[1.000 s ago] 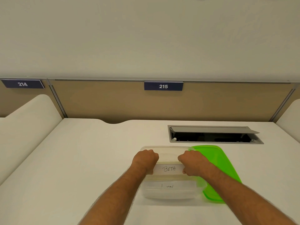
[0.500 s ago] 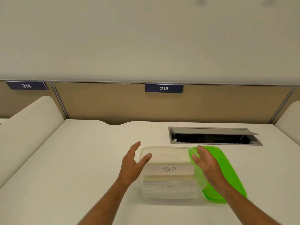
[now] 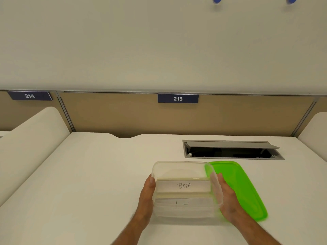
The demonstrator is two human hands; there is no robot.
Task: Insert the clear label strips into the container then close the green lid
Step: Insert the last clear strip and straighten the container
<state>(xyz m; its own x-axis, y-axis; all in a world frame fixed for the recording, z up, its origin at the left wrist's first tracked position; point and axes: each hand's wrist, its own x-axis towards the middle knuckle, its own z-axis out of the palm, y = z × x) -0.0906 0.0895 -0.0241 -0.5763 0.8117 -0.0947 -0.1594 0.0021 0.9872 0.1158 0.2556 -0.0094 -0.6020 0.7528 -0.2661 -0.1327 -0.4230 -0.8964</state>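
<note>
A clear plastic container (image 3: 184, 167) stands on the white desk near the front. Inside lie clear label strips; the upper strip (image 3: 184, 186) reads "BETA", and a second strip (image 3: 184, 203) below it is partly legible. My left hand (image 3: 146, 197) presses flat against the container's left wall. My right hand (image 3: 228, 198) presses against its right wall. The green lid (image 3: 238, 183) lies flat on the desk to the right, partly under the container's edge and my right hand.
An open grey cable hatch (image 3: 231, 150) is set into the desk behind the container. A tan partition (image 3: 106, 114) with number plates 214 and 215 runs along the back. White curved dividers (image 3: 31, 138) stand at both sides.
Both hands let go of the BETA strip inside the container, opened above its sides, then came down to clasp the container's left and right walls.
</note>
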